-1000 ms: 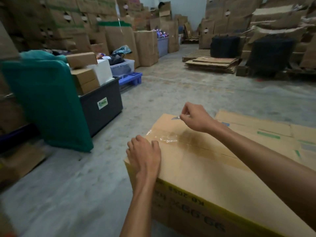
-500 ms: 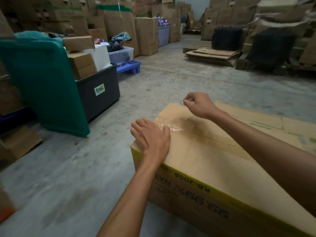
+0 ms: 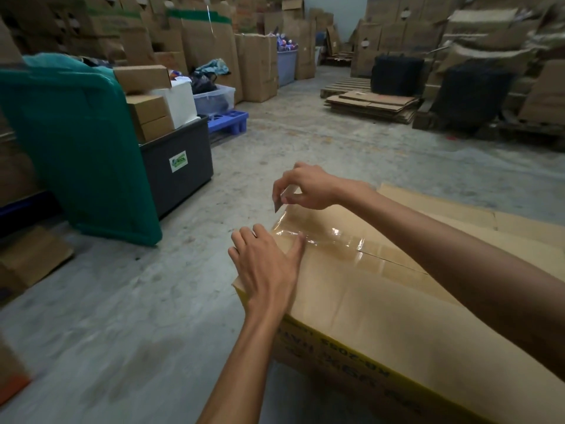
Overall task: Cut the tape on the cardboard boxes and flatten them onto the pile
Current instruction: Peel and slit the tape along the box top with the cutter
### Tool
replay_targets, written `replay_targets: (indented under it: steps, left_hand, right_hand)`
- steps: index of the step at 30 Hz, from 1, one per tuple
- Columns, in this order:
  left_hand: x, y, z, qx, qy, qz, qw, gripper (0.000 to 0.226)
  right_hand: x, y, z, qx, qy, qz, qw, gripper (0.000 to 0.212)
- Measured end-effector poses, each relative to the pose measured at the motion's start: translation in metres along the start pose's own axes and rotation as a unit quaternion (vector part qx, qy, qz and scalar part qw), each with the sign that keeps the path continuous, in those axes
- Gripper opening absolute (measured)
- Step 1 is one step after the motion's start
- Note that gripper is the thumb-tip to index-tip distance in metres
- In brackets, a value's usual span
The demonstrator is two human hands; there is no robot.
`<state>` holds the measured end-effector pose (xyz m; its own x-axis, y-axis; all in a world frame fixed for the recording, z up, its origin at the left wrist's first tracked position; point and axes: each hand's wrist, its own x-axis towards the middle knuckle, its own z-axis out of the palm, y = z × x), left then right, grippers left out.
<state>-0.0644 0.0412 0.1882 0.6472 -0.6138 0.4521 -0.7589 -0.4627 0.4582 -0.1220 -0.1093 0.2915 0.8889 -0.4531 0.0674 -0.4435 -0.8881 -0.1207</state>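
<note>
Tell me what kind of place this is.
Most likely a warehouse or storage depot: tall stacks of cardboard boxes line the walls, flattened cardboard lies piled by a wooden pallet, and the floor is bare concrete.

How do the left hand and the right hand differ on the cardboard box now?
The left hand lies flat on the cardboard box top; the right hand is curled, pinching a small blade. The left hand is at the near corner beside the clear tape; the right hand is at the far edge. Both are at the same end of the box.
</note>
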Motion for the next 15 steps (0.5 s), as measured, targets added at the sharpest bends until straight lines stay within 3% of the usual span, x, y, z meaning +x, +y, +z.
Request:
replay_targets:
  steps: [6, 15]
  left_hand:
    - [-0.005, -0.009, -0.001, -0.003, 0.009, -0.017, 1.000, 0.065]
    - [-0.005, -0.009, -0.007, -0.041, 0.009, -0.045, 0.998, 0.068]
  right_hand:
    - [0.029, -0.029, 0.002, -0.064, -0.089, -0.055, 0.992, 0.021]
    - [0.031, -0.039, -0.002, -0.069, -0.184, -0.044, 0.979, 0.026]
